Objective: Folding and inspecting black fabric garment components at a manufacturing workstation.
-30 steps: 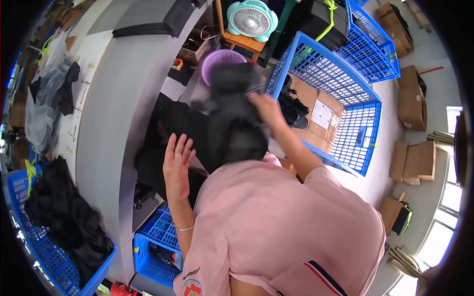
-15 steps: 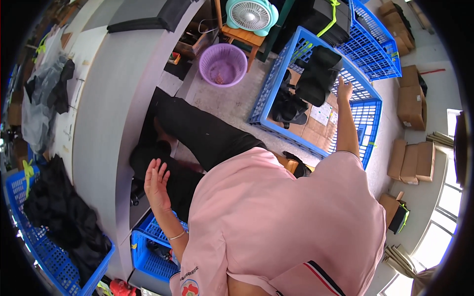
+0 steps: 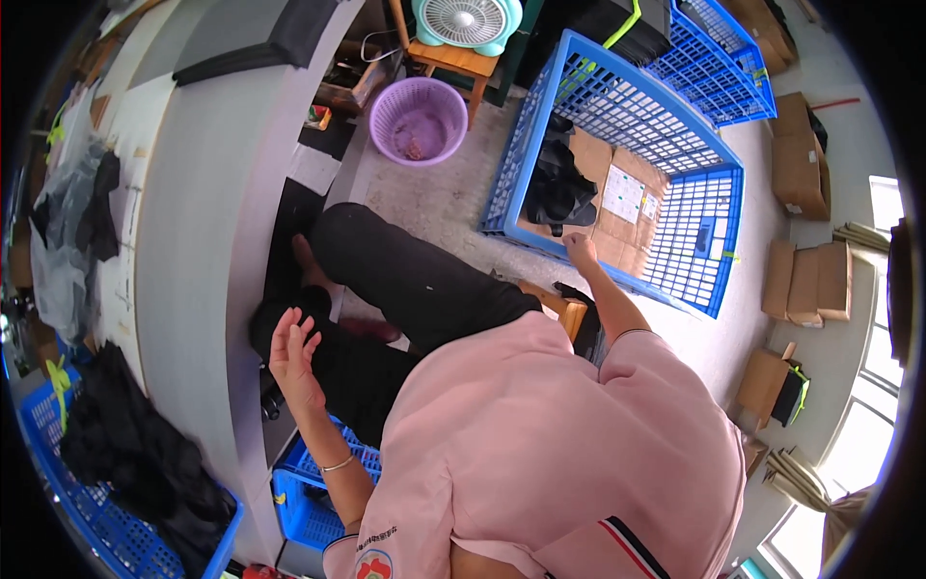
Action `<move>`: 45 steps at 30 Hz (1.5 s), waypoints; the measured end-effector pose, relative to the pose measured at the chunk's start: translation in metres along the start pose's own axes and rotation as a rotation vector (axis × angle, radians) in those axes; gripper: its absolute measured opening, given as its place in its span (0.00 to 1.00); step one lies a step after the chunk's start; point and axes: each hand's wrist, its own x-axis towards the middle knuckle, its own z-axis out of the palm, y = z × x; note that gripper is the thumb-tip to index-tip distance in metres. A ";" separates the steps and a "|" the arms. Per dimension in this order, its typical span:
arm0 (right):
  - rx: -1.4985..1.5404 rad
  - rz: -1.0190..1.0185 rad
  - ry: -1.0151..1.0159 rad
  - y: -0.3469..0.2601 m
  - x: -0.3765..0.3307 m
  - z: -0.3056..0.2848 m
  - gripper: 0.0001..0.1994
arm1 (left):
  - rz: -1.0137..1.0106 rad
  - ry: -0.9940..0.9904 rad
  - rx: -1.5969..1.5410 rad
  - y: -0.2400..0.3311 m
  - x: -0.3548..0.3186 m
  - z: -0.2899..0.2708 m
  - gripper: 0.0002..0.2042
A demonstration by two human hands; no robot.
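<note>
My left hand is raised beside the grey table's edge, fingers loosely bent and apart, with nothing in it. My right hand is at the near rim of a large blue plastic crate, its fingers curled in and nothing showing in them. Just beyond it, inside the crate, lies a heap of black pieces, soft-looking and partly shiny; their exact kind is not clear. Flattened cardboard with a white printed sheet covers the crate's bottom.
A grey worktable runs along my left. A purple basket and a stool with a turquoise fan stand ahead. More blue crates, one with black fabric, are at lower left. Cardboard boxes line the right wall.
My right hand has drawn back from over the crate to its near rim. The large black piece that was in mid-crate by that hand no longer shows there. My left hand stays raised.
</note>
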 end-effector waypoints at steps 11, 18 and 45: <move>0.104 0.004 -0.292 0.007 0.053 0.016 0.12 | 0.085 -0.730 0.298 -0.014 0.104 0.268 0.19; 0.004 0.099 -0.409 0.019 0.055 0.023 0.17 | 0.206 -0.948 0.743 -0.151 0.111 0.428 0.42; 0.230 0.522 0.567 0.083 0.187 0.090 0.23 | 0.383 -0.710 1.023 -0.232 0.139 0.481 0.24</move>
